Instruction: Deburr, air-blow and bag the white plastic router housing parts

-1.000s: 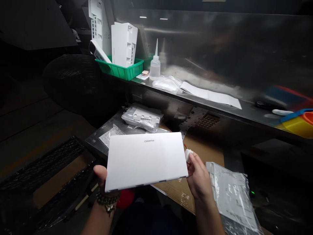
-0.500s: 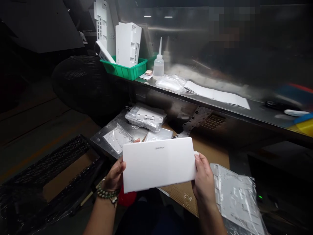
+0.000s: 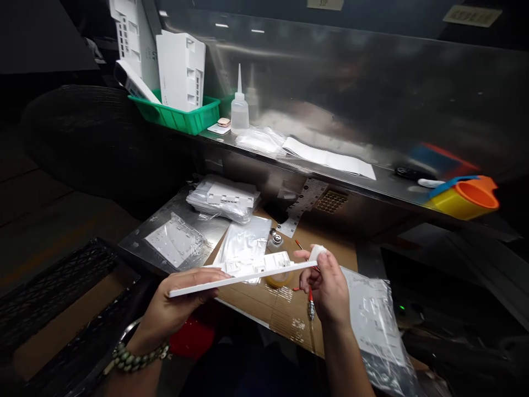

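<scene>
My left hand [image 3: 182,295] grips the left end of a white plastic cover panel [image 3: 243,277], tilted nearly edge-on, with moulded clips and ribs showing on its upper face. At the panel's right end, my right hand [image 3: 330,284] pinches a small white wad [image 3: 317,252], perhaps cloth or tissue, between thumb and fingers. Whether those fingers also touch the panel edge I cannot tell. Beneath the hands lies a cardboard sheet [image 3: 264,309] bearing a red-handled tool [image 3: 311,300], a roll of yellowish tape [image 3: 279,278] and a clear plastic bag [image 3: 248,237].
Bagged white panels [image 3: 223,198] are stacked behind, with a bagged part [image 3: 176,240] at left and another bagged panel [image 3: 376,320] at right. The shelf holds a green basket [image 3: 177,117], a squeeze bottle [image 3: 239,113] and a yellow-orange tape dispenser [image 3: 463,198]. A black crate [image 3: 95,253] stands lower left.
The panel has tipped from its smooth printed face toward me to almost edge-on, its ribbed side now upward. My left hand has shifted left and down, and the view has swung right.
</scene>
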Available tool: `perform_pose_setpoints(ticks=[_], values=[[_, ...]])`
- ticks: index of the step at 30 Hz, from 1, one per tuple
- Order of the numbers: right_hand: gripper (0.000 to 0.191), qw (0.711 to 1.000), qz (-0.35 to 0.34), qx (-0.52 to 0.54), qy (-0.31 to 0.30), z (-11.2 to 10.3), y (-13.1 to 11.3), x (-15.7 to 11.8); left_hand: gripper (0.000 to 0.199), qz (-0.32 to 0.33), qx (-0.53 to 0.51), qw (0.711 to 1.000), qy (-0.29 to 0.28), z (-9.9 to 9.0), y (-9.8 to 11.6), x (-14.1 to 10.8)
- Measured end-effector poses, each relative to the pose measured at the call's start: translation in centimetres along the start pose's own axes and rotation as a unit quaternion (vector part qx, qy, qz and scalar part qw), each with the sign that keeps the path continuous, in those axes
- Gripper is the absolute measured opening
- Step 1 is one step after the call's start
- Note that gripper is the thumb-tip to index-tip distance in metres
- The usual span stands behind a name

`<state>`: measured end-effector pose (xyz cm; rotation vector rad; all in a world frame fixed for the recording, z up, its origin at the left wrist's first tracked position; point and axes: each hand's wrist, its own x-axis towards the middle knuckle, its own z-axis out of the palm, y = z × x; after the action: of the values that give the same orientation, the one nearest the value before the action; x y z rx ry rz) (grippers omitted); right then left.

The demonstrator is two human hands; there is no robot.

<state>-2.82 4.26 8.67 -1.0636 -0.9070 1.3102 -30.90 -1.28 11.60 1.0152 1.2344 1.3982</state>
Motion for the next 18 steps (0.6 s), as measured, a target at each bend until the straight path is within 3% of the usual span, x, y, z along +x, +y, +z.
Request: perform_pose_setpoints(ticks=[4, 8, 10, 12, 14, 15, 17, 18], values=[[0.04, 0.997, 0.052, 0.06, 0.016, 0.4, -0.1, -0.3, 0.01, 0.058, 0.063, 0.993, -0.082, 0.3, 0.1, 0.0], [0.046, 0.995, 0.064, 0.054, 0.048, 0.5, 0.2, -0.6, 0.013, 0.059, 0.064, 0.991, -0.099, 0.3, 0.2, -0.2], [0.046, 0.995, 0.059, 0.051, 0.055, 0.7, 0.4, -0.7, 0.024, 0.062, 0.06, 0.99, -0.109, 0.2, 0.1, -0.4], [0.042, 0.995, 0.041, 0.059, 0.063, 1.2, 0.8, -0.8, 0.049, 0.091, 0.053, 0.988, -0.111, 0.2, -0.1, -0.5], [0.035, 0.994, 0.007, 0.069, 0.08, 1.9, 1.0, -1.2, 0.078, 0.125, 0.007, 0.99, -0.071, 0.5, -0.3, -0.5], [0.032, 0.993, -0.016, 0.069, 0.094, 2.3, 1.0, -1.4, 0.089, 0.136, -0.036, 0.99, -0.025, 0.7, -0.3, -0.4], [0.027, 0.989, -0.057, 0.061, 0.118, 2.9, 0.7, -2.2, 0.093, 0.128, -0.148, 0.975, 0.101, 1.2, -0.4, -0.2], [0.027, 0.988, -0.074, 0.055, 0.124, 3.2, 0.4, -2.7, 0.084, 0.104, -0.205, 0.959, 0.169, 1.4, -0.6, 0.0]])
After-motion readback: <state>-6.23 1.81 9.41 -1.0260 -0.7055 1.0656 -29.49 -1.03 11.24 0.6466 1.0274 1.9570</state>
